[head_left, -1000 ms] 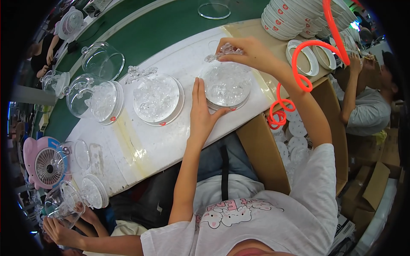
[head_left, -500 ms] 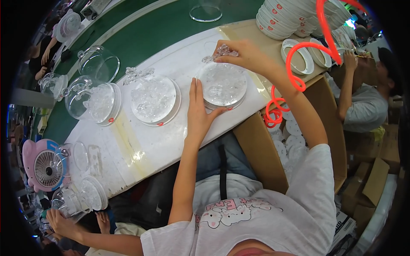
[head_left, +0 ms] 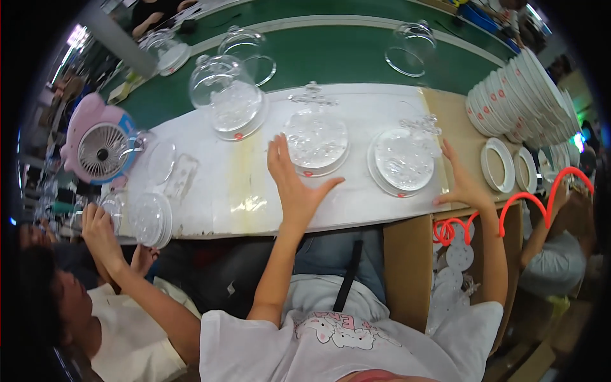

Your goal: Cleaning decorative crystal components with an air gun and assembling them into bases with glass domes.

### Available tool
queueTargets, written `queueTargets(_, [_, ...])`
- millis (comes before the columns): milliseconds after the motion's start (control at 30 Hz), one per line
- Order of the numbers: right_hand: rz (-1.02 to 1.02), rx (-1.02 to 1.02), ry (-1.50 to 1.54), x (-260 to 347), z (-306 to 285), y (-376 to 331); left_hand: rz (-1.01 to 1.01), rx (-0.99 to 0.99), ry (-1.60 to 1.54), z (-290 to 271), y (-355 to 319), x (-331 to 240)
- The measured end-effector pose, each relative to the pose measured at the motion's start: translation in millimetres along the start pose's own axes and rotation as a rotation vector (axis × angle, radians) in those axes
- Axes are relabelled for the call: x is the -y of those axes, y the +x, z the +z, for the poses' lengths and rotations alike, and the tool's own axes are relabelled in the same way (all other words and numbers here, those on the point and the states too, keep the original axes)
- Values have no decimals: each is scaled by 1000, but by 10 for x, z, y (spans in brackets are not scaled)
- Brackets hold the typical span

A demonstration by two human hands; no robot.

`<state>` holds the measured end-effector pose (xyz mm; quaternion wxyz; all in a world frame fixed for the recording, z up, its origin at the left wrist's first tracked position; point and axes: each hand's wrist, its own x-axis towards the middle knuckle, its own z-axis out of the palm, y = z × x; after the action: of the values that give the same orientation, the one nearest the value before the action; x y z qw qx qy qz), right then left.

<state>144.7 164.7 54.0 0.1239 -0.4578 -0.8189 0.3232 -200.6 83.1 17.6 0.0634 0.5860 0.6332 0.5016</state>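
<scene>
Two round white bases topped with clear crystal-like bits lie on the white work surface in front of me. My left hand is at the near left edge of the middle base, thumb and fingers spread. To the right stands the other base, and beside it my right hand is held open with nothing in it. A clear beaded ornament lies at the far edge of the right base. Another clear ornament lies just beyond the middle one.
A clear dome partly covers a filled base at left. Another dome stands on the green belt. White rings and stacked white bases are at right, above a cardboard box and a red coiled hose. A co-worker's hand works at left, near a pink fan.
The view has turned, shifting the table in the picture. My left hand has left the right base for the middle one. My right hand has let go of the clear ornament.
</scene>
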Motion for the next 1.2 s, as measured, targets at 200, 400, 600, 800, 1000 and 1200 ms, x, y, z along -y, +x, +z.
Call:
queueTargets(200, [-76,-23,-38,108,276,354,-44,92,-23,145,265,363])
queueTargets(400, [20,38,17,27,259,398,-113,119,-9,-286,-69,347])
queueTargets(600, [-127,-25,-71,317,506,543,-240,3,73,-1114,-460,643])
queueTargets(800, [-255,65,-39,1182,1200,1098,-211,-241,167,-1528,-379,1193])
queueTargets(1000, [-267,145,-33,1292,1049,1533,-73,-578,394,-1392,-605,958])
queueTargets(1200, [-90,-691,-155,550,301,2081,88,-402,335,-898,-588,733])
